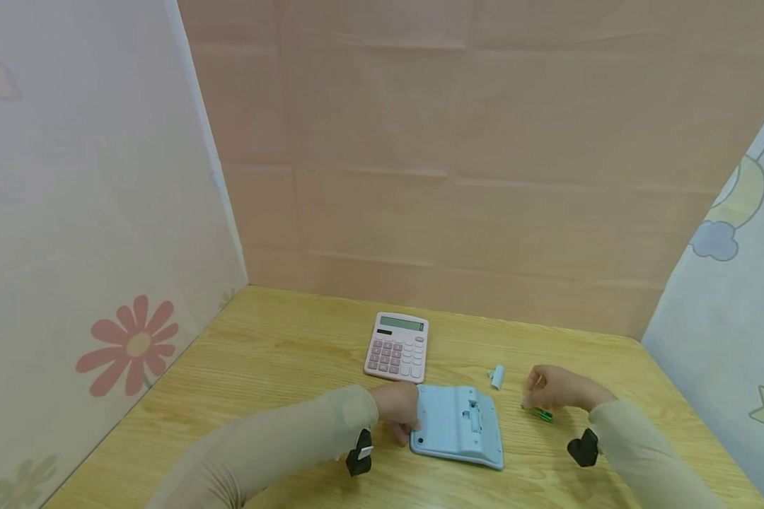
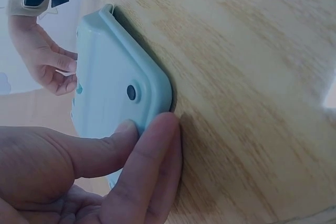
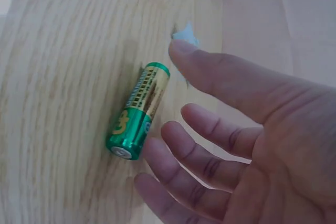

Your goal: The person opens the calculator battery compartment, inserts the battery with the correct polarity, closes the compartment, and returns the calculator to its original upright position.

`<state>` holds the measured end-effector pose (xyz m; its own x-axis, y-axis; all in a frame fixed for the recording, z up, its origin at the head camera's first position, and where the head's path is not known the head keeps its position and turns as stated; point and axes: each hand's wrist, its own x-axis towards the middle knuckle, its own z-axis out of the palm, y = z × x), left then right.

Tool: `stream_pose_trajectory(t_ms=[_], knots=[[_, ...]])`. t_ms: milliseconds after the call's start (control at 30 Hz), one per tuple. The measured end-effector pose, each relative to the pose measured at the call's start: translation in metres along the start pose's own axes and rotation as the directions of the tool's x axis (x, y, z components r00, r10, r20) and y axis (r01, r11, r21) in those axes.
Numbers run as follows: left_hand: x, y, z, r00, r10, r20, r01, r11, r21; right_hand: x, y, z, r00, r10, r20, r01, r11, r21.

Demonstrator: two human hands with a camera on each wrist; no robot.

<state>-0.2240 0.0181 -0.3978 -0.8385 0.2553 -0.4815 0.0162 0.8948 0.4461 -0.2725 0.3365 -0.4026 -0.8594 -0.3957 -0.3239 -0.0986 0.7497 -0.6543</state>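
Observation:
A light blue calculator [image 1: 442, 424] lies face down on the wooden table, its battery compartment [image 1: 474, 417] uncovered. My left hand [image 1: 400, 406] pinches its left edge, thumb on the back and fingers at the rim, near a round black foot [image 2: 131, 92]. On the right, my right hand [image 1: 557, 387] hovers beside a green and gold battery [image 3: 138, 111] lying on the table. In the right wrist view the thumb and loosely bent fingers [image 3: 197, 156] are spread apart around the battery's side, with nothing between them.
The small light blue battery cover [image 1: 497, 377] lies between the calculator and my right hand, a little further back. Behind the blue calculator a pink calculator [image 1: 397, 348] rests face up. Papered walls border the table at the back and both sides.

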Motion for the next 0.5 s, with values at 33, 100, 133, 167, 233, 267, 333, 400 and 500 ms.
stream_pose_trajectory(t_ms=[33,100,133,167,233,267,333,400,500], knots=[[0.0,0.0,0.0,1.0,-0.002,0.0,0.002,1.0,-0.001,0.0,0.001,0.001,1.0,0.001,0.006,-0.001,1.0,0.0],[0.0,0.0,0.0,1.0,-0.003,0.0,0.003,1.0,-0.004,0.002,0.003,0.002,1.0,0.006,0.016,-0.006,1.0,0.004],[0.0,0.0,0.0,1.0,-0.003,0.0,0.003,1.0,-0.001,0.002,0.004,0.003,1.0,0.007,0.019,-0.007,1.0,0.004],[0.0,0.0,0.0,1.0,-0.002,0.0,0.002,1.0,0.001,0.002,0.005,0.003,1.0,0.009,0.022,-0.009,1.0,0.008],[-0.001,0.0,0.0,1.0,-0.002,0.005,0.002,1.0,0.003,0.002,0.005,0.004,1.0,0.005,0.024,-0.005,1.0,0.003],[-0.001,0.0,0.0,1.0,0.0,0.006,0.0,1.0,0.001,0.002,0.005,0.005,1.0,0.003,0.025,-0.004,1.0,0.003],[-0.001,0.0,0.0,1.0,0.0,0.008,0.0,1.0,-0.006,0.002,0.004,0.006,1.0,0.003,0.024,-0.003,1.0,-0.001],[0.0,-0.001,0.0,1.0,-0.001,0.012,0.001,1.0,-0.023,0.003,0.002,0.008,1.0,0.0,0.028,0.0,1.0,0.001],[0.0,-0.001,0.0,1.0,0.003,0.014,-0.003,0.999,-0.034,0.004,-0.001,0.011,1.0,0.021,0.014,-0.021,1.0,-0.016]])
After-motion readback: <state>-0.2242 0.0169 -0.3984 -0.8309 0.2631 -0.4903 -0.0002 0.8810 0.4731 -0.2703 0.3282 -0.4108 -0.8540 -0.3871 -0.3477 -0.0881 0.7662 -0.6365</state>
